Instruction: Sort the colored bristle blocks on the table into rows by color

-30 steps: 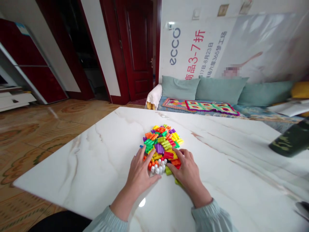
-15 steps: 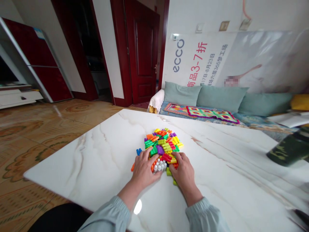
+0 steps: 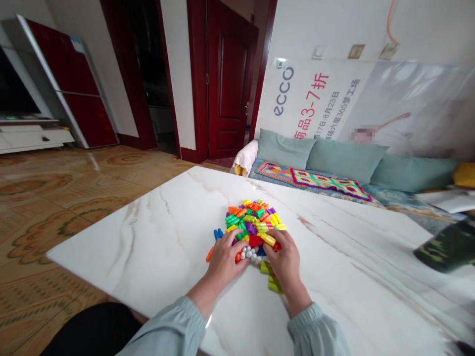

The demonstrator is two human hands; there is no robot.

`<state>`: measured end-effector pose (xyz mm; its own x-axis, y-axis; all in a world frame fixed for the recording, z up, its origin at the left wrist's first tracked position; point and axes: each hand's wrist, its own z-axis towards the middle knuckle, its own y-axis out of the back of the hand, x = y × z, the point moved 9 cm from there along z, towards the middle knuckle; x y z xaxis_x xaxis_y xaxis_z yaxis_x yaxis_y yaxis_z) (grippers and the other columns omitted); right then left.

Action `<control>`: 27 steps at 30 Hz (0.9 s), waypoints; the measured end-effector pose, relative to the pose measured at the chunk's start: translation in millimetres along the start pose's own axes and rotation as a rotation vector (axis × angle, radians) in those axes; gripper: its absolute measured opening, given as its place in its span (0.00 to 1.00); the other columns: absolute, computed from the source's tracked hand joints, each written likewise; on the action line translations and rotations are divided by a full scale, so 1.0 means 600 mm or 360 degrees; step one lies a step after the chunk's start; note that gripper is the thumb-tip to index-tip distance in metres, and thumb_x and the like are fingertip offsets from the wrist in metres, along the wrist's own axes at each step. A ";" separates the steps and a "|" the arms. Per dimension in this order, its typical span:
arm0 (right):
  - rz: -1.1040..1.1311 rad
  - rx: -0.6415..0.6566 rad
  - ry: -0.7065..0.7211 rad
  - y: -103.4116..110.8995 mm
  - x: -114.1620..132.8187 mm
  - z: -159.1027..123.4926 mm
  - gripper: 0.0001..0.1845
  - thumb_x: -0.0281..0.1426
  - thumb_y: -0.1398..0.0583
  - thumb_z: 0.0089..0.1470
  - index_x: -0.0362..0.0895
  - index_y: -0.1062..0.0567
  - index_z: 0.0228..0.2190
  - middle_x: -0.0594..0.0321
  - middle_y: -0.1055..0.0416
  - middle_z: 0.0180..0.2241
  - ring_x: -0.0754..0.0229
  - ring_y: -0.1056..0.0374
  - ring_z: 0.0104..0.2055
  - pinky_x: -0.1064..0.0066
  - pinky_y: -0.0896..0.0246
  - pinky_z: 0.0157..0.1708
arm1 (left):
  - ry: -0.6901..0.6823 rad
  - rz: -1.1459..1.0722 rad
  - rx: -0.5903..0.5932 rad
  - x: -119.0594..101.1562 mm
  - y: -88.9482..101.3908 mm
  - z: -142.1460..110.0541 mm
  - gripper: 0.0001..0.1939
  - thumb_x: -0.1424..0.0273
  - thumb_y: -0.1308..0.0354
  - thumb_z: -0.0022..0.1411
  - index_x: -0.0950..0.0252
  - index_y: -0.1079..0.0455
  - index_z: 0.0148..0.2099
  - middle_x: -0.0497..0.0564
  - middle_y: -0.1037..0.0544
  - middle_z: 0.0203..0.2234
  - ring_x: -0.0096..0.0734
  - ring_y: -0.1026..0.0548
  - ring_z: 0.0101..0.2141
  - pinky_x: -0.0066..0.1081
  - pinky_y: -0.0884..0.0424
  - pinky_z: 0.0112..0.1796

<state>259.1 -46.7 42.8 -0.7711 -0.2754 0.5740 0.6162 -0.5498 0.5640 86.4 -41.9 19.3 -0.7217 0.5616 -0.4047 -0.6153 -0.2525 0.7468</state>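
Observation:
A heap of small plastic building pieces (image 3: 254,221) in many colours lies on the white marble table (image 3: 166,237). Both my hands rest at the heap's near edge. My left hand (image 3: 224,257) lies with fingers curled over orange and white pieces (image 3: 248,254). My right hand (image 3: 285,259) has its fingers bent around a yellow piece (image 3: 268,239) and red pieces at the heap's edge. A blue piece (image 3: 217,233) and an orange piece (image 3: 210,254) lie apart at the left. Green pieces (image 3: 272,285) lie below my right palm.
A dark green patterned object (image 3: 445,245) sits at the table's right side. Behind the table is a low couch with teal cushions (image 3: 345,157) and a colourful mat. A red door (image 3: 230,79) and patterned floor (image 3: 55,198) lie to the left.
My hands have shifted slightly along the heap's near edge, and a few pieces have spread out at the left and below my right hand. The camera view has lifted.

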 end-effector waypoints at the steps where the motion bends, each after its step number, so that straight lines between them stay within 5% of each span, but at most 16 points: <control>1: -0.0006 0.0001 -0.0002 -0.002 0.006 0.012 0.12 0.35 0.42 0.51 0.46 0.22 0.37 0.59 0.27 0.38 0.55 0.30 0.39 0.66 0.35 0.39 | 0.0008 -0.0006 -0.0008 0.001 0.001 -0.001 0.15 0.73 0.36 0.52 0.57 0.25 0.44 0.53 0.31 0.55 0.46 0.32 0.53 0.45 0.33 0.50; 6: -0.0175 0.0087 -0.0152 -0.027 0.020 0.079 0.12 0.37 0.40 0.51 0.49 0.21 0.37 0.61 0.25 0.37 0.57 0.28 0.36 0.68 0.35 0.35 | 0.0030 -0.0058 -0.0023 0.003 0.003 -0.003 0.14 0.72 0.38 0.54 0.56 0.25 0.45 0.53 0.33 0.55 0.45 0.32 0.54 0.45 0.34 0.51; 12: -0.0033 0.0359 0.0028 -0.041 0.035 0.112 0.26 0.42 0.42 0.56 0.46 0.31 0.54 0.54 0.27 0.49 0.52 0.29 0.49 0.59 0.34 0.47 | 0.0015 -0.0074 -0.0021 0.004 0.004 -0.003 0.13 0.71 0.38 0.55 0.58 0.26 0.45 0.54 0.33 0.55 0.46 0.32 0.54 0.45 0.33 0.51; 15: -0.0131 0.0406 0.0126 -0.006 0.028 0.082 0.28 0.45 0.43 0.58 0.44 0.34 0.56 0.50 0.30 0.52 0.50 0.31 0.52 0.57 0.34 0.48 | 0.0009 -0.0044 -0.0034 0.003 0.006 -0.003 0.13 0.70 0.38 0.56 0.59 0.26 0.46 0.54 0.33 0.54 0.46 0.31 0.53 0.45 0.33 0.51; 19: -0.0284 0.0515 0.0348 0.035 0.014 -0.014 0.30 0.47 0.43 0.57 0.43 0.35 0.56 0.49 0.31 0.52 0.49 0.34 0.54 0.55 0.36 0.52 | 0.0002 -0.0036 -0.0051 0.001 0.008 -0.002 0.13 0.70 0.38 0.55 0.59 0.26 0.45 0.54 0.29 0.50 0.46 0.30 0.49 0.44 0.32 0.48; 23: -0.0414 0.0657 0.0461 0.028 0.002 -0.107 0.44 0.48 0.38 0.51 0.47 0.46 0.63 0.49 0.38 0.59 0.46 0.39 0.58 0.52 0.37 0.52 | -0.0020 -0.0058 -0.0088 0.001 0.009 -0.002 0.10 0.72 0.38 0.54 0.59 0.26 0.41 0.53 0.28 0.46 0.43 0.28 0.46 0.42 0.31 0.45; 27: -0.0524 0.0521 0.0296 0.007 -0.001 -0.115 0.38 0.37 0.39 0.53 0.46 0.44 0.62 0.51 0.35 0.56 0.47 0.37 0.55 0.53 0.37 0.50 | -0.0047 -0.0032 -0.0109 -0.001 0.012 -0.002 0.09 0.73 0.39 0.53 0.59 0.26 0.39 0.53 0.26 0.43 0.42 0.27 0.44 0.42 0.31 0.44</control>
<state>251.1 -103.5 4.1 -0.9303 -0.2811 0.2355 0.3303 -0.3631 0.8713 82.1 -45.3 24.2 -0.6997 0.5900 -0.4029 -0.6506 -0.2933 0.7004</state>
